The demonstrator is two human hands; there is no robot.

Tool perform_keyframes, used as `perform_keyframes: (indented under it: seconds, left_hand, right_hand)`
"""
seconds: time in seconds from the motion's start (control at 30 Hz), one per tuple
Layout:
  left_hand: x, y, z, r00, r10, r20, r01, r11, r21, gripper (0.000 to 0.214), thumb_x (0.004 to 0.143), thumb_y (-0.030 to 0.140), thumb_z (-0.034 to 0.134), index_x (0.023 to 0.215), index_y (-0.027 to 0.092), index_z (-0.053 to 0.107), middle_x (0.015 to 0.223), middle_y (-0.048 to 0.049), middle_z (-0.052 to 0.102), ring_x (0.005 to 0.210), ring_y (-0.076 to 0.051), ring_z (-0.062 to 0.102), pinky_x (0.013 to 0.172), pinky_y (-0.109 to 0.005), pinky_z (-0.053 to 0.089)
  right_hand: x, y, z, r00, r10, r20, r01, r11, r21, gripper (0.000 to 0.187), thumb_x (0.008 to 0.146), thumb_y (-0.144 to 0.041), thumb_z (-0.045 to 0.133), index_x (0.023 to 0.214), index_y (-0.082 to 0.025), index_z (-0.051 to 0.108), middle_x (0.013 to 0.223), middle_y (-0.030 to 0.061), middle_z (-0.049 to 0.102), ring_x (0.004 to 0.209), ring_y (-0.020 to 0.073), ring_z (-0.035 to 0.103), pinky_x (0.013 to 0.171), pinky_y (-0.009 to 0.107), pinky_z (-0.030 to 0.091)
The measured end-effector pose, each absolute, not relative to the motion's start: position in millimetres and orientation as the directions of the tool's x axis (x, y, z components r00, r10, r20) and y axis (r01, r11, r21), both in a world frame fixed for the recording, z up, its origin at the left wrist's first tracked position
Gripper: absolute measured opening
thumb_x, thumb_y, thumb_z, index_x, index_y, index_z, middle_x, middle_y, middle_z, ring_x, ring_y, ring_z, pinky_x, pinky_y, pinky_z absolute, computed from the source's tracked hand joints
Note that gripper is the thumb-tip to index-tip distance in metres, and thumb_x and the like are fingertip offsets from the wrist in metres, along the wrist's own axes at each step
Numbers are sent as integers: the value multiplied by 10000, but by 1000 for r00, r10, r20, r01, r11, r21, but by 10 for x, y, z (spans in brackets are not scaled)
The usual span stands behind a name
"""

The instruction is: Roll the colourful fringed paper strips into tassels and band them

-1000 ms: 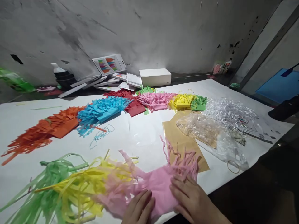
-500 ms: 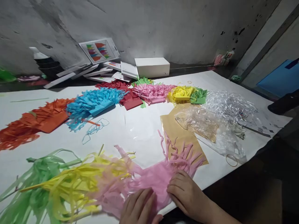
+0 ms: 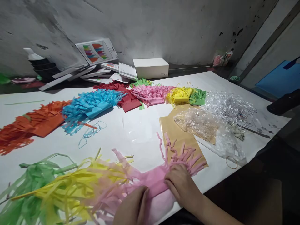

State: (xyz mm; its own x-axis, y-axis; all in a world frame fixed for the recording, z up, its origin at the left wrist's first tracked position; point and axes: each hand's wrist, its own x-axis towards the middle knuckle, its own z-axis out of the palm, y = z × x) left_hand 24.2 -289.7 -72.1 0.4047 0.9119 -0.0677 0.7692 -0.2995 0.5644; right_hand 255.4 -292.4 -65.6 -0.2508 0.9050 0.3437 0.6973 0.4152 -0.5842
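A pink tissue-paper sheet with fringed ends is being kept folded on the white paper-covered table, just in front of a flat brown paper sheet, whose near end is being overlapped by the fringe. The fold is being gripped between the bent fingers and thumb of the right hand; by the left hand, farther left of the brown sheet, the pink paper is being touched, its fingers close together, though whether it is being pinched cannot be told. Farther left of the brown sheet, loose yellow tissue strips are being partly covered by pink ones. Right of it, shiny silver tinsel strands are being bordered by a crumpled clear plastic bag.
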Motion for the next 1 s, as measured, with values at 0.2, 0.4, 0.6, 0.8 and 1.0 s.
perform_keyframes:
  seconds: [0.2, 0.4, 0.6, 0.8, 1.0]
  left_hand:
    - [545, -2485, -366, 166, 882, -441, 955, -32, 295, 329, 1015, 294, 324, 803, 233, 569, 856, -85, 769, 840, -266, 725, 697, -348, 432]
    - [584, -2385, -392, 180, 867, -464, 955, -41, 293, 320, 1020, 278, 312, 816, 224, 552, 838, -106, 760, 792, -263, 706, 672, -340, 364]
    - [566, -2370, -359, 189, 857, -480, 953, -42, 299, 304, 1017, 258, 335, 784, 230, 528, 838, -102, 760, 787, -250, 698, 666, -332, 338]
    - [585, -2383, -344, 170, 861, -480, 956, -26, 292, 306, 1020, 285, 337, 790, 232, 532, 829, -100, 758, 804, -252, 707, 661, -324, 347]
    - [513, -2353, -348, 208, 873, -442, 949, -71, 306, 300, 1010, 271, 360, 778, 231, 546, 771, -56, 749, 731, -204, 693, 652, -299, 381]
  right_hand:
    - [2438, -2691, -743, -129, 946, 297, 856, 257, -448, 157, 893, -103, 650, 769, -185, 599, 737, 36, 617, 765, 232, 549, 822, 422, 420]
    - [2574, -2711, -579, -344, 823, 452, 819, 498, -284, 130, 963, -96, 536, 1027, -163, 628, 959, 70, 662, 947, 232, 562, 991, 433, 369]
    - [2712, -2845, -540, -583, 738, 341, 734, 658, -169, 45, 957, -212, 610, 934, -176, 624, 957, 43, 691, 1028, 220, 596, 1107, 427, 299]
    - [2685, -2926, -459, -341, 831, 440, 888, 438, -140, 122, 880, -117, 590, 969, -171, 653, 1260, 123, 679, 1281, 298, 511, 1190, 508, 157]
    - [2434, -2880, -601, -474, 748, 465, 827, 559, -57, 204, 949, -69, 498, 1022, -159, 666, 1212, 92, 701, 1272, 261, 515, 1216, 487, 115]
